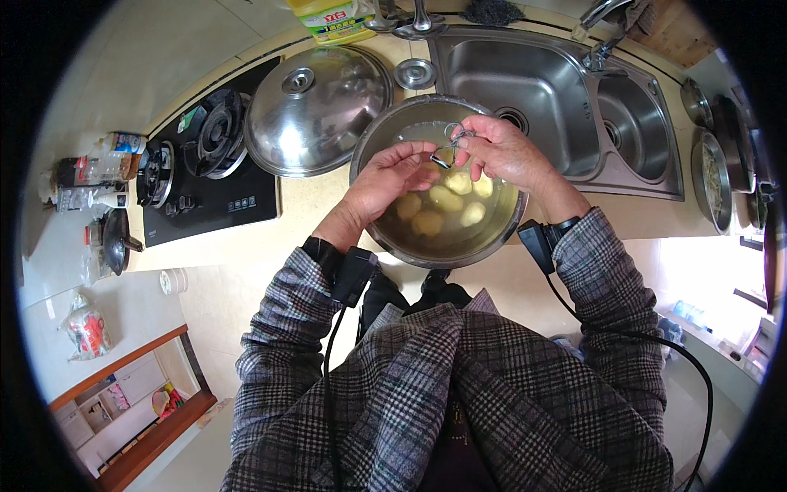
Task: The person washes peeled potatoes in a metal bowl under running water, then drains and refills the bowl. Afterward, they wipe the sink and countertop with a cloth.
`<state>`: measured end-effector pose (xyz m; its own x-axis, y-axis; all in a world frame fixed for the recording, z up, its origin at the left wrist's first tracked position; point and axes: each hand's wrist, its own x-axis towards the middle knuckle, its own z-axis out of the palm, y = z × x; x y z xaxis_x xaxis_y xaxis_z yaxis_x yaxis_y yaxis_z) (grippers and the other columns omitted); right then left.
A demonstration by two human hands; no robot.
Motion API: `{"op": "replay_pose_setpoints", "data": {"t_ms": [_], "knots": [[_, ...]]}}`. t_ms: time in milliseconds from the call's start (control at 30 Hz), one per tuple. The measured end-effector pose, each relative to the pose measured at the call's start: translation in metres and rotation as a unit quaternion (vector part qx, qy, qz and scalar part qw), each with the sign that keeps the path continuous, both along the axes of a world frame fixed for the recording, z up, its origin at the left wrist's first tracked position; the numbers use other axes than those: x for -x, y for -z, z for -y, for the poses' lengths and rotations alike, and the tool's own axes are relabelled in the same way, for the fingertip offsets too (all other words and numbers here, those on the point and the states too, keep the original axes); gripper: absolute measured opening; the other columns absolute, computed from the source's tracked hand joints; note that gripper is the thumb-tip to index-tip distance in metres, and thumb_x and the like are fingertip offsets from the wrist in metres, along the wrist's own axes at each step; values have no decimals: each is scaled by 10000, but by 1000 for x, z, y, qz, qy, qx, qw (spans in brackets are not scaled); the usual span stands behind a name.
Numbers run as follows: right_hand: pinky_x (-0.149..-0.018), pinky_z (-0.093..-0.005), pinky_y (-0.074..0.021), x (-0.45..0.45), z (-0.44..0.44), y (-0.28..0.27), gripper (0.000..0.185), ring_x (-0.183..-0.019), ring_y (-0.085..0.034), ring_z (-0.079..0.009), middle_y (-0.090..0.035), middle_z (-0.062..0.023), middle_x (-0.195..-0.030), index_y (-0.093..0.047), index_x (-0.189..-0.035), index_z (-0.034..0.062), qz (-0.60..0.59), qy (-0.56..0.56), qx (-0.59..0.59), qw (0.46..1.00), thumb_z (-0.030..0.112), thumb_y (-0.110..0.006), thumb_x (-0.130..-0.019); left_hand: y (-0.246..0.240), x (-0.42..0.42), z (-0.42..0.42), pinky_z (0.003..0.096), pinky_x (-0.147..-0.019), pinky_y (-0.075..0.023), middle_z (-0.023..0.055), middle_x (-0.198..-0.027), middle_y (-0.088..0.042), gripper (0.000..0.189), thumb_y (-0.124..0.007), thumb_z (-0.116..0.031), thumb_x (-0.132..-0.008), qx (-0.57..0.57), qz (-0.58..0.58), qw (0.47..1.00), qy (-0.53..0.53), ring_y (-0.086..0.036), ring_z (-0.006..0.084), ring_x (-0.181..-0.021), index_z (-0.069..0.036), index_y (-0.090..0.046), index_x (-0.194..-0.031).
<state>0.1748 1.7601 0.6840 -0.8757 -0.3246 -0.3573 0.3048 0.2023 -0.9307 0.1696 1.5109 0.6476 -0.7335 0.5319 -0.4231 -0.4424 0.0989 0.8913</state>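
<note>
A large round metal basin (510,227) of cloudy water stands at the counter's front edge, with several peeled potatoes (446,198) in it. Above the water my right hand (501,147) grips the looped wire end of a small metal tool (441,162) that looks like a peeler. The fingertips of my left hand (393,175) meet its flat blade end from the other side, thumb and forefinger pinching there. Both hands are over the basin's middle and hide some of the water.
Left of the basin lies a domed metal lid (326,117), then a black gas hob (240,194). A double steel sink (522,67) with a faucet (599,52) is at the right. A yellow detergent bottle (335,21) stands behind. Cables (639,335) hang from both wrist devices.
</note>
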Motion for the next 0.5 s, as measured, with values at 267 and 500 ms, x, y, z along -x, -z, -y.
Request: {"op": "replay_pose_setpoints", "data": {"t_ms": [267, 500], "knots": [[-838, -496, -560, 5, 19, 26, 253, -974, -698, -383, -722, -160, -1024, -691, -1127, 146, -240, -175, -466, 834, 107, -594, -896, 9, -19, -27, 457, -1105, -428, 264, -1431, -500, 860, -749, -455, -842, 512, -313, 752, 272, -442, 359, -1395, -70, -377, -1516], [-905, -467, -556, 4, 26, 27, 232, -1049, -691, -368, -708, -177, -1111, -715, -1094, 111, -147, -337, -486, 793, 123, -616, -885, -9, 9, -36, 484, -1103, -439, 238, -1529, -397, 973, -787, -512, -788, 502, -116, 737, 438, -468, 434, -1358, -178, -310, -1568]]}}
